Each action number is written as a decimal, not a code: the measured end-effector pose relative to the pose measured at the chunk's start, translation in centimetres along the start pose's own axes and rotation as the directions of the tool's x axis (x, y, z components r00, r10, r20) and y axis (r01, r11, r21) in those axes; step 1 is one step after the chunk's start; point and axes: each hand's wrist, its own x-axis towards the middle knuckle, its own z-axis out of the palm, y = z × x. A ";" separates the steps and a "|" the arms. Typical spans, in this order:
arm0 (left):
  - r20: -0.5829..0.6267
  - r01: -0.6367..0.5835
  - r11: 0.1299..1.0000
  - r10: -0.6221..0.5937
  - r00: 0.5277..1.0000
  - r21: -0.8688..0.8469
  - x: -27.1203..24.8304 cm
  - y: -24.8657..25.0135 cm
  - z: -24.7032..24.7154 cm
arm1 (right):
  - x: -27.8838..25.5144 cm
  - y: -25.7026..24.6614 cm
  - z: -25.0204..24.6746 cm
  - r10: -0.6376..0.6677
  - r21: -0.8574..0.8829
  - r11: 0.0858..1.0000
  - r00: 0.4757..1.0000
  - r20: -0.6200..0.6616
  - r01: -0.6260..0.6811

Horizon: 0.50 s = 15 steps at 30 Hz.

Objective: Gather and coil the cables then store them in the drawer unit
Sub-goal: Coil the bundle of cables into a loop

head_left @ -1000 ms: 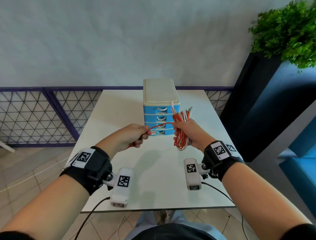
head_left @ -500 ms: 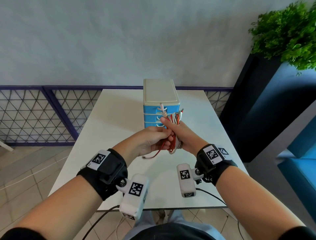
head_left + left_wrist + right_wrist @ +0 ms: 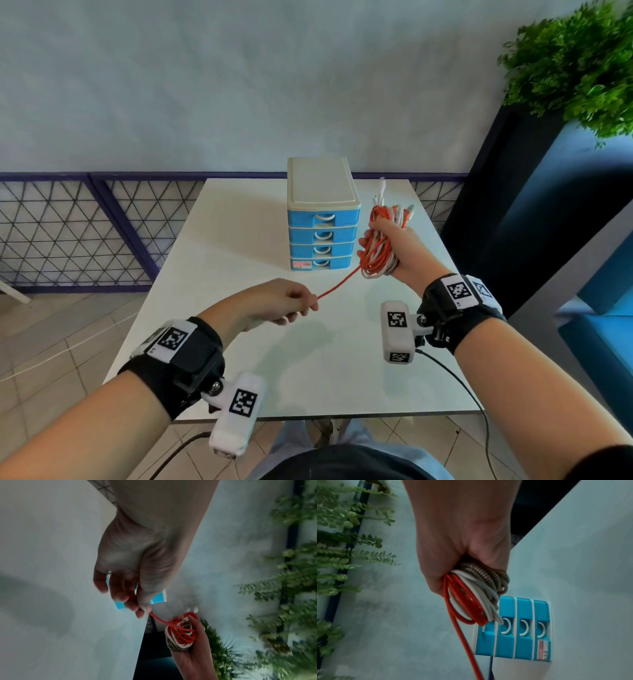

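My right hand (image 3: 383, 246) grips a coiled bundle of red and white cables (image 3: 378, 251) in the air, just right of the drawer unit. The same cable bundle (image 3: 471, 601) fills the right wrist view, with a metal-wrapped cable in it. From the bundle a taut red cable strand (image 3: 339, 284) runs down-left to my left hand (image 3: 301, 303), which pinches its end between thumb and fingers. The left wrist view shows that pinch on the red strand (image 3: 157, 618). The blue drawer unit (image 3: 322, 219) with a cream top stands mid-table, all its drawers shut.
The white table (image 3: 239, 260) ends close to my body. A dark planter (image 3: 507, 205) with a green plant (image 3: 575, 65) stands to the right. A purple mesh railing (image 3: 85, 233) runs behind the table on the left.
My hands were together at the bundle half a second ago. The left hand has pulled away down-left, drawing the red strand taut, and the right hand has shifted right with the bundle.
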 end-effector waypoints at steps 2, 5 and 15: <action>-0.202 -0.112 0.982 0.142 0.969 0.151 0.7 0.5 -0.5 | -0.3 0.1 0.2 0.062 -0.075 0.996 0.995 0.082 -0.055; -0.386 -0.259 0.936 0.336 0.859 0.239 1.6 2.0 -1.2 | -0.9 0.6 1.1 0.126 -0.214 0.973 0.976 0.180 -0.087; -0.577 -0.387 0.902 0.423 0.699 0.192 2.1 3.2 -0.7 | -1.1 2.1 2.9 0.246 -0.337 0.931 0.925 0.288 -0.142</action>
